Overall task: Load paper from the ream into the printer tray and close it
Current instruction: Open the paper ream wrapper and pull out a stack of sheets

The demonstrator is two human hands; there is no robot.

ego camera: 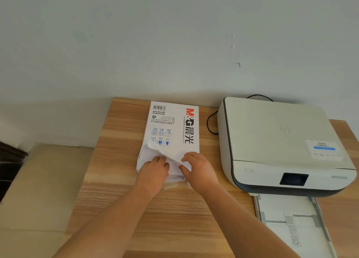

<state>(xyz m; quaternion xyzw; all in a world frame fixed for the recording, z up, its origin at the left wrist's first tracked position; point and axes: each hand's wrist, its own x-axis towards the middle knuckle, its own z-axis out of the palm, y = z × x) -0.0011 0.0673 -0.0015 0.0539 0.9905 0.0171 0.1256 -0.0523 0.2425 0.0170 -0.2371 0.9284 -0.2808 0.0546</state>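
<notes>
Both hands are down on the near end of the ream point(172, 129), where the wrapper is torn open. The left hand point(154, 171) lies on the crumpled wrapper with fingers bent, pressing or pinching the loose paper; the right hand point(198, 168) sits just beside it, fingers curled over the torn flap point(174, 158). From here I cannot tell whether either hand truly grips the wrapper or only rests on it. The ream lies flat on the table point(116, 160), stretching away from the hands toward the wall point(174, 44), printed side up. To the right of the ream stands the printer point(277, 139), lid shut, a black cable point(210, 121) looping between them. The tray point(291, 219) is pulled out from the printer's front, well apart from the right hand.
</notes>
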